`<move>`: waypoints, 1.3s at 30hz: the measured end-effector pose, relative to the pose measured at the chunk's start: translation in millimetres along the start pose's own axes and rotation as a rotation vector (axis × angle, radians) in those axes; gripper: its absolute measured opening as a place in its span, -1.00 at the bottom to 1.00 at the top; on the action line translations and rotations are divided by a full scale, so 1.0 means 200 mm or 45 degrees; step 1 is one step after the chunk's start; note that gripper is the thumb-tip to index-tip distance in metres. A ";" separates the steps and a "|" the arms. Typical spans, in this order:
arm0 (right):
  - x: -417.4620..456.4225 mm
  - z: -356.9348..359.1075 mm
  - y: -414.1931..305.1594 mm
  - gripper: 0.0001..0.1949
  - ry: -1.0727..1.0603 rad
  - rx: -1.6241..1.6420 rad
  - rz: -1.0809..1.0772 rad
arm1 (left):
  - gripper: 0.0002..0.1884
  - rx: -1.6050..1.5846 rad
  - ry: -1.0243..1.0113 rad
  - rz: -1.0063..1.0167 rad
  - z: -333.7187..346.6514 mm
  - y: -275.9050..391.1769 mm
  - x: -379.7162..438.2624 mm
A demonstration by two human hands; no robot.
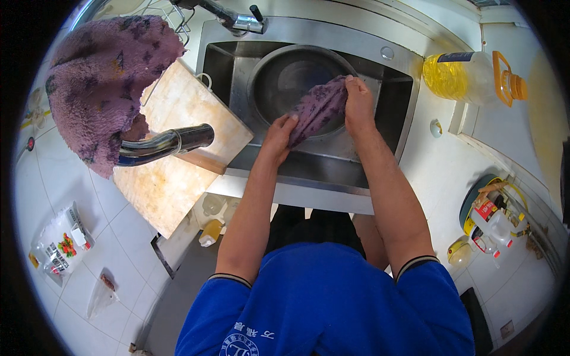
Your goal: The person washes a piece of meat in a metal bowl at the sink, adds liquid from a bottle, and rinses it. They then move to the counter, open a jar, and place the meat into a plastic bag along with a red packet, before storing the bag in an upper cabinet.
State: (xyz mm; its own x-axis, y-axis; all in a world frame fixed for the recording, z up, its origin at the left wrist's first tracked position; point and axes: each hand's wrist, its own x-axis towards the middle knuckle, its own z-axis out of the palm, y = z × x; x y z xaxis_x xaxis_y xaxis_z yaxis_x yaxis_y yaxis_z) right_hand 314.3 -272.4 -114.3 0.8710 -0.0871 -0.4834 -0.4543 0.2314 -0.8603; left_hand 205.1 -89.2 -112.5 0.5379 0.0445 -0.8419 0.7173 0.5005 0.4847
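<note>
Stretched between my two hands is a purple patterned cloth (318,109), twisted lengthwise. My left hand (280,135) pinches its lower left end, thumb on top. At the upper right end, my right hand (360,104) grips a corner between thumb and fingers. Below the cloth sits a large round dark metal pan (285,75), which looks like a wok, inside the stainless steel sink (307,171). The cloth and my hands cover part of the pan's right side and front rim.
A faucet (249,23) stands behind the sink. Left are a cutting board (200,111), a curved metal pipe (191,138) and another purple cloth (102,84). An oil jug (458,78) and an eggshell piece (436,128) lie right; several bottles (492,222) stand farther down.
</note>
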 end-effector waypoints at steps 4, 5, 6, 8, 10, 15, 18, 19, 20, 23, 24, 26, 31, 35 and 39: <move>-0.01 0.03 -0.04 -0.75 0.035 0.020 -0.035 | -0.48 -0.053 0.187 0.286 -0.07 -0.10 0.08; -0.02 0.03 -0.04 -0.76 0.013 0.047 -0.041 | -0.50 -0.024 0.248 0.392 -0.08 -0.11 0.10; -0.01 0.03 -0.02 -0.77 0.024 -0.046 -0.009 | -0.51 0.007 0.304 0.499 -0.07 -0.11 0.11; -0.01 0.03 0.06 -0.77 0.043 -0.234 0.058 | -0.52 0.117 0.342 0.674 -0.03 -0.10 0.12; -0.02 0.02 0.17 -0.75 -0.016 -0.822 -0.058 | -0.51 0.288 0.310 0.806 -0.04 -0.12 0.16; -0.06 0.08 0.34 -0.59 -0.125 -1.645 -0.117 | -0.40 0.603 0.346 0.564 -0.14 -0.21 0.26; -0.03 0.09 0.48 -0.52 -0.151 -1.837 -0.381 | -0.35 0.304 0.244 0.228 -0.13 -0.19 0.25; -0.01 0.09 0.52 -0.54 -0.178 -1.789 -0.245 | -0.34 0.161 0.205 0.107 -0.10 -0.17 0.24; 0.02 0.09 0.56 -0.57 -0.201 -1.737 -0.110 | -0.34 0.155 0.212 0.053 -0.08 -0.15 0.24; 0.05 0.10 0.62 -0.72 -0.247 -1.307 -0.027 | -0.32 0.042 0.190 -0.080 -0.03 -0.13 0.27; 0.04 0.11 0.62 -0.77 -0.257 -1.117 -0.055 | -0.32 -0.055 0.161 -0.105 -0.05 -0.15 0.31; -0.05 0.19 0.50 -0.85 -0.349 -0.785 0.043 | -0.31 -0.282 0.087 -0.120 -0.07 -0.16 0.36; -0.40 0.27 0.09 -0.88 -0.729 -0.503 0.048 | -0.36 -0.682 -0.119 -0.139 -0.10 -0.06 0.37; -0.53 0.29 0.00 -0.89 -0.848 -0.494 0.072 | -0.45 -0.520 -0.293 -0.077 -0.13 -0.01 0.37; -0.51 0.34 -0.04 -0.86 -0.559 -0.902 -0.316 | -0.55 -0.504 -0.095 -0.011 0.06 0.04 0.20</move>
State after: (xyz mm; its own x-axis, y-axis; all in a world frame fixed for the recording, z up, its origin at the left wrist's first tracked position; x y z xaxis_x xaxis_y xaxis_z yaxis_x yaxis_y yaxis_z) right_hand 241.2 -200.0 -46.5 0.8874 0.3602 -0.2877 -0.1238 -0.4150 -0.9014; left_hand 237.8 -92.8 -139.8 0.5737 -0.0163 -0.8189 0.5037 0.7955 0.3370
